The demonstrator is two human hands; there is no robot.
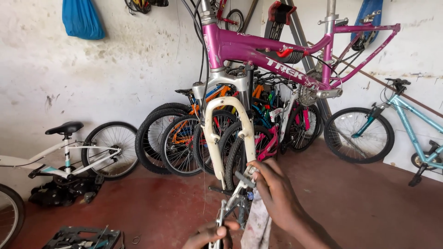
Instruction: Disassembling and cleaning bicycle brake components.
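Head view: right hand (276,193) at lower end of cream fork (230,133), fingertips pinched on small grey part (243,179) by fork leg tip. Left hand (210,234) low at frame bottom, closed around silver brake arm (230,207); arm sits betw. both hands, just below right-hand fingers. Pale rag (257,226) hangs under right hand. Magenta frame (277,50) x1 up on stand, no front wheel. Parked bikes (184,133) bunched behind, count unclear. White bike (69,157) x1 left, teal bike (397,129) x1 right. Tool tray (83,237) x1 on floor.
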